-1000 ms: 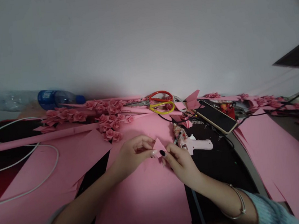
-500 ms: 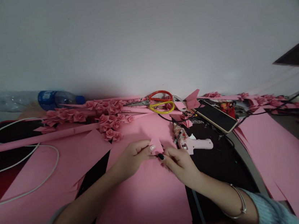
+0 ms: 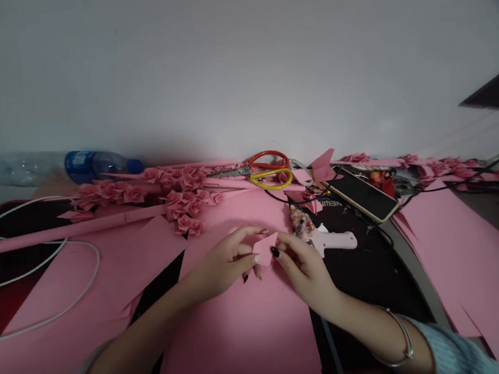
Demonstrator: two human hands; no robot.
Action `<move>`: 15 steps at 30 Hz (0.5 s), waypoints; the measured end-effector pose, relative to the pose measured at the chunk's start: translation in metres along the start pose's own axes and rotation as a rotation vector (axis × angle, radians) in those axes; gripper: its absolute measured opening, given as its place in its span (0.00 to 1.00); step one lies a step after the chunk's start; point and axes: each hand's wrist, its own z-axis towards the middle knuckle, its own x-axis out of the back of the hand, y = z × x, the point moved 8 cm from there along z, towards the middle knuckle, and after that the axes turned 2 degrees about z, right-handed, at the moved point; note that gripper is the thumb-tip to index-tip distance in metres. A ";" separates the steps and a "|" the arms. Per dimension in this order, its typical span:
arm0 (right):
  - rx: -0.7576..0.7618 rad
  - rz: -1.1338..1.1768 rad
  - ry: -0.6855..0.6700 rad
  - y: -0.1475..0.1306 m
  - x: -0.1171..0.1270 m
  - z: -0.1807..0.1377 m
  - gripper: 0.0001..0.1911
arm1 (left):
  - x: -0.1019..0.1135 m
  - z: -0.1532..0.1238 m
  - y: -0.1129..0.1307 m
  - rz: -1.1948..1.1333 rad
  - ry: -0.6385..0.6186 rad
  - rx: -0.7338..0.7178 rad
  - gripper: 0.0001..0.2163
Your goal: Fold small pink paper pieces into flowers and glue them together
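A small piece of pink paper (image 3: 265, 250) is held between my two hands, above a large pink sheet (image 3: 246, 345). My left hand (image 3: 225, 263) pinches its left side with thumb and fingers. On its right side, the black-nailed thumb of my right hand (image 3: 304, 268) presses against the fingers. Just right of my right hand lies a pale pink glue gun (image 3: 335, 241) with a speckled front part. Pink paper flowers (image 3: 184, 210) lie beyond my left hand.
Scissors (image 3: 271, 178) with red and yellow handles lie at the back, near a phone (image 3: 364, 194). A plastic bottle (image 3: 101, 164) lies by the wall. A white cable (image 3: 96, 254) loops over pink sheets on the left; more pink sheets (image 3: 467, 257) lie right.
The small pink paper has turned from a pointed upright shape to a tilted, flatter one. My left fingers have spread around it, and my right hand has shifted slightly right.
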 end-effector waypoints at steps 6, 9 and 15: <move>0.191 -0.028 0.036 -0.019 0.005 -0.001 0.21 | -0.003 -0.001 0.003 0.009 -0.058 0.027 0.11; 0.277 -0.103 0.071 -0.026 0.008 -0.003 0.23 | 0.000 0.000 0.007 -0.031 -0.056 0.023 0.05; 0.412 -0.164 0.055 -0.038 0.009 -0.007 0.25 | 0.002 0.000 -0.001 -0.153 -0.052 0.096 0.08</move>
